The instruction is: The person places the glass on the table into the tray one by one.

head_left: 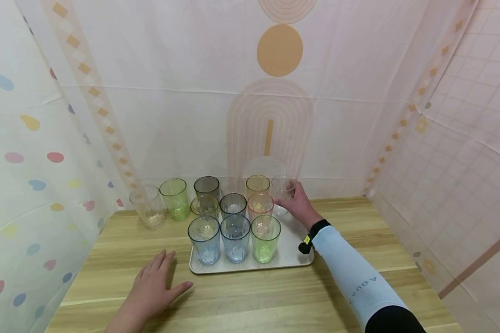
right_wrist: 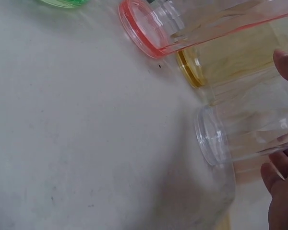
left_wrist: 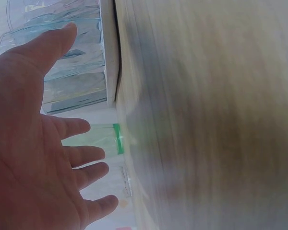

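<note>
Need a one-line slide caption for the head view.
Right hand grips a clear cup at the back right of a tray of coloured cups; left hand rests flat on the wooden table.

A: The head view is bright and evenly lit, soft and diffuse; which side the light comes from I can't tell. Shadows are faint: a dim one beside the left hand [head_left: 152,289] on the table [head_left: 241,300].

B: Wide-angle bend at the edges, too; the backdrop [head_left: 275,92] seams curve.

A: The left wrist view is smeared, wood grain blurred into streaks, the palm out of focus.

B: The right wrist view is pale and washed out, soft on the tumblers [right_wrist: 240,129], with a grey shadow on the tray [right_wrist: 86,143].
</note>
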`<state>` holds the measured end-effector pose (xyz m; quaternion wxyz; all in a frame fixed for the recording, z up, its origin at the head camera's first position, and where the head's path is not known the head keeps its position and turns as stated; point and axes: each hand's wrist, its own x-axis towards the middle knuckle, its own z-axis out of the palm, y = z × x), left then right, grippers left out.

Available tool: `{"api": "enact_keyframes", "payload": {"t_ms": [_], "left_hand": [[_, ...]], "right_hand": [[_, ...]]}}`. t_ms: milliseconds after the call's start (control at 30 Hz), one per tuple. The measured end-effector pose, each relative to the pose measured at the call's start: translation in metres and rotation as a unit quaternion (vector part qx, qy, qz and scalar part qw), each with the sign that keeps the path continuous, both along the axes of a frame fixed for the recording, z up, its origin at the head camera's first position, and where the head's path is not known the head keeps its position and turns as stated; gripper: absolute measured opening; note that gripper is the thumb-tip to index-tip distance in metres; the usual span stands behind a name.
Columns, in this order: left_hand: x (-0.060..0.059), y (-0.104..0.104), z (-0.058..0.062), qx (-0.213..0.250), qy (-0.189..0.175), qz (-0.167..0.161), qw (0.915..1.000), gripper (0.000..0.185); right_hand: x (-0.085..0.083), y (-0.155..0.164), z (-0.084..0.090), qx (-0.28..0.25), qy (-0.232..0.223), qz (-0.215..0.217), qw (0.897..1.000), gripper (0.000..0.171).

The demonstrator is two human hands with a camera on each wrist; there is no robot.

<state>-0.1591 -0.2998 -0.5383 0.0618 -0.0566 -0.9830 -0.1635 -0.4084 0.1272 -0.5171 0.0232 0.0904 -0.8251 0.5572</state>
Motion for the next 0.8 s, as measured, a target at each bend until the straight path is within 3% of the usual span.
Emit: {"api": "enact_keyframes", "payload": {"t_ms": [133,267,533,800], "left_hand": [[-0.001,0.0,-0.001,0.003,-0.004,-0.001,1.0,0.111],[-0.002,0.001,-0.001,0.004,-0.007,-0.002,1.0,0.111],[-0.004,0.002,-0.001,0.004,0.012,-0.005,0.9999,0.111],[-0.005,-0.003,-0.004,0.002,0.016,-0.006,0.9998,0.111]], "right_hand": [[0.005,0.008,0.002,-0.01,-0.002,0.001,1.0,0.098],[0.023,0.022,0.006,0.009,0.006,-0.001,1.0,0.093],[0.081,0.049,0.007,0.093,0.027,0.012,0.995,0.073],[0.145,0.069,0.002,0.182,0.057,0.021,0.981,0.077]]}}
